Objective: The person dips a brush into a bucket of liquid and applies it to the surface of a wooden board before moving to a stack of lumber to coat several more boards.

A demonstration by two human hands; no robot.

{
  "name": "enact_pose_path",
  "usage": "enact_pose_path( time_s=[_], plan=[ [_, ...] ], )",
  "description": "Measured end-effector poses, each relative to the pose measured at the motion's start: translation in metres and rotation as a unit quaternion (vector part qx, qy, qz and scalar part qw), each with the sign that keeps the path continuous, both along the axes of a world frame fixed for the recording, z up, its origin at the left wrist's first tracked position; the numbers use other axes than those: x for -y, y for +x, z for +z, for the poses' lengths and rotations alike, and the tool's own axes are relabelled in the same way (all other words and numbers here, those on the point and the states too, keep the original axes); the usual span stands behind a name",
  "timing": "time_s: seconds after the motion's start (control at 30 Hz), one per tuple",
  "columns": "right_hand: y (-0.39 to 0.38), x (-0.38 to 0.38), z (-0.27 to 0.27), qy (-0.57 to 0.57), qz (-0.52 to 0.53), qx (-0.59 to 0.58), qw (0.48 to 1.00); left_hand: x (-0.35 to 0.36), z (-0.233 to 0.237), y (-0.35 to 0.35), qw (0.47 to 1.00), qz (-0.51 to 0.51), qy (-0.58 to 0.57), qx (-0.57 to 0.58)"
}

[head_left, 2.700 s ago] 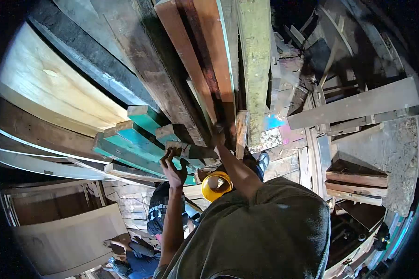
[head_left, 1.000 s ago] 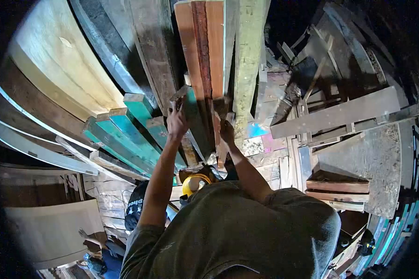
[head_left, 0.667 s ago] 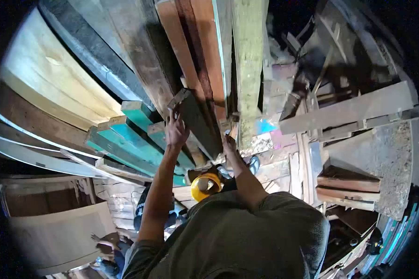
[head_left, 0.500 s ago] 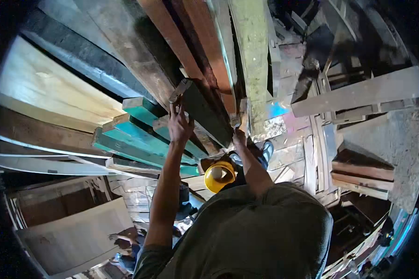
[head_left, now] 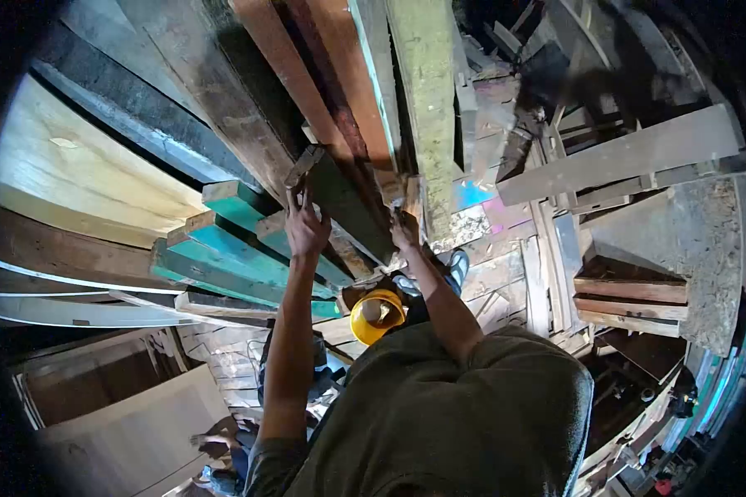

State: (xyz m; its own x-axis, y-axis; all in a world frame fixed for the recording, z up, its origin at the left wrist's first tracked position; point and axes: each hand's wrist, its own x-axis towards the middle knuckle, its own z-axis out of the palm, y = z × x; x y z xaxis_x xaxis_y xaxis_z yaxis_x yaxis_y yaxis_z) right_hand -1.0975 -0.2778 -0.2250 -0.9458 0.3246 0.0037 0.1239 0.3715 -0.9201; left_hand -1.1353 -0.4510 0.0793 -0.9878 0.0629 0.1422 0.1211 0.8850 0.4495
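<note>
My left hand (head_left: 307,227) is closed on the end of a dark wooden beam (head_left: 340,195), its fingers at the lower edge of the beam's end face. To the right, my right hand (head_left: 404,232) grips something by the end of an orange-brown board (head_left: 392,189); the exact hold is too small to tell. Left of my left hand, teal-painted timbers (head_left: 240,253) lie side by side with their ends staggered. A yellow bucket (head_left: 377,316) stands below and between my forearms, with something pale inside.
Long planks fan out across the top, among them a yellowish beam (head_left: 427,99). A grey board (head_left: 622,156) lies at the right above short reddish timbers (head_left: 630,290). Another person's hand (head_left: 213,439) shows at the lower left near a large panel (head_left: 141,427).
The whole view has shifted, so the timbers and bucket appear slightly further left. My left hand remains at the dark beam's end. My right hand appears closer to the orange-brown board's end.
</note>
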Motion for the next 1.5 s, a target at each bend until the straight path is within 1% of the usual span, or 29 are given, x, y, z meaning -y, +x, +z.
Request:
enact_pose_path(
  time_s=[0.07,0.1,0.17,0.2,0.23,0.3,0.37,0.43,0.47,0.5,0.57,0.63,0.67,0.77,0.8,0.83,0.9,0.93,1.0,1.03,1.07,1.1,1.17,1.27,1.3,1.33,1.43,1.47,1.5],
  plan=[
    [-0.010,-0.009,0.083,-0.029,0.051,-0.058,0.997,0.002,-0.006,0.001,0.999,-0.007,-0.012,-0.033],
    [-0.021,-0.012,0.101,-0.232,0.057,-0.025,0.971,0.003,-0.010,0.001,0.998,-0.010,-0.018,-0.051],
    [-0.040,-0.015,0.142,-0.053,0.036,-0.061,0.996,0.007,-0.021,0.001,0.997,0.000,-0.039,-0.060],
    [-0.043,-0.010,0.168,-0.197,0.029,-0.090,0.976,0.007,-0.023,0.002,0.996,-0.002,-0.050,-0.074],
    [-0.047,-0.005,0.196,-0.337,0.018,-0.120,0.934,0.008,-0.023,0.000,0.994,-0.003,-0.062,-0.089],
    [-0.079,-0.011,0.212,-0.379,0.058,-0.145,0.912,0.006,-0.016,0.002,0.997,0.002,-0.040,-0.060],
    [-0.062,-0.020,0.311,-0.436,0.062,-0.009,0.898,0.001,-0.004,0.008,0.999,0.025,-0.030,-0.028],
    [-0.070,-0.019,0.340,-0.371,0.068,-0.047,0.925,0.010,-0.027,0.001,0.997,0.020,-0.054,-0.055],
    [-0.071,-0.021,0.356,-0.395,0.071,-0.040,0.915,0.011,-0.034,-0.001,0.995,0.021,-0.062,-0.068],
    [-0.083,-0.021,0.362,-0.352,0.078,-0.056,0.931,0.012,-0.038,-0.001,0.994,0.022,-0.072,-0.079],
    [-0.086,-0.020,0.394,-0.332,0.089,-0.088,0.935,0.013,-0.037,0.003,0.997,0.026,-0.031,-0.062],
    [-0.088,-0.020,0.408,-0.374,0.093,-0.074,0.920,0.008,-0.023,0.007,0.998,0.034,-0.015,-0.051],
    [-0.084,-0.022,0.411,-0.377,0.120,-0.087,0.914,0.006,-0.020,0.007,0.997,0.058,-0.044,-0.021],
    [-0.081,-0.024,0.363,-0.337,0.079,-0.028,0.938,0.002,-0.013,0.009,0.997,0.070,-0.014,0.008],
    [-0.088,-0.025,0.312,-0.280,0.060,-0.027,0.958,0.003,-0.014,0.008,0.998,0.061,-0.009,0.001],
    [-0.103,-0.026,0.240,-0.221,0.041,-0.028,0.974,0.003,-0.014,0.006,0.998,0.062,-0.016,-0.003],
    [-0.074,-0.024,0.203,-0.153,0.024,-0.056,0.986,0.003,-0.016,0.007,0.997,0.064,-0.029,-0.008],
    [-0.073,-0.025,0.153,-0.029,0.031,-0.159,0.986,0.006,-0.020,0.007,0.998,0.056,-0.033,-0.014],
    [-0.065,-0.034,0.049,0.209,0.062,-0.224,0.950,0.008,-0.020,0.008,0.998,0.045,-0.038,-0.034],
    [-0.051,-0.041,0.028,0.319,0.085,-0.188,0.925,0.008,-0.017,0.008,0.997,0.038,-0.041,-0.045],
    [-0.022,-0.042,0.034,0.044,0.073,-0.023,0.996,0.005,-0.011,0.008,0.998,0.048,-0.034,-0.015],
    [0.001,-0.043,0.042,-0.236,0.053,0.143,0.960,0.004,-0.012,0.009,0.998,0.051,-0.030,-0.016],
    [0.002,-0.048,0.020,-0.192,0.052,0.192,0.961,0.004,-0.013,0.008,0.998,0.058,-0.023,-0.019],
    [0.008,-0.065,-0.040,-0.122,0.050,0.273,0.953,0.007,-0.016,0.007,0.998,0.043,-0.039,-0.036],
    [0.032,-0.072,-0.005,-0.174,0.084,0.189,0.963,0.007,-0.023,0.005,0.998,0.037,-0.041,-0.035],
    [0.056,-0.080,0.029,-0.233,0.123,0.108,0.959,0.011,-0.037,0.001,0.995,0.026,-0.037,-0.086],
    [0.056,-0.083,0.038,-0.082,0.131,0.090,0.984,0.014,-0.053,-0.005,0.997,0.029,-0.019,-0.076],
    [0.042,-0.076,-0.060,-0.185,0.085,0.018,0.979,0.004,-0.023,0.008,0.997,0.060,-0.023,-0.050],
    [0.042,-0.083,-0.064,-0.172,0.084,0.202,0.961,0.001,-0.011,0.009,0.998,0.066,-0.006,0.013]
  ],
)
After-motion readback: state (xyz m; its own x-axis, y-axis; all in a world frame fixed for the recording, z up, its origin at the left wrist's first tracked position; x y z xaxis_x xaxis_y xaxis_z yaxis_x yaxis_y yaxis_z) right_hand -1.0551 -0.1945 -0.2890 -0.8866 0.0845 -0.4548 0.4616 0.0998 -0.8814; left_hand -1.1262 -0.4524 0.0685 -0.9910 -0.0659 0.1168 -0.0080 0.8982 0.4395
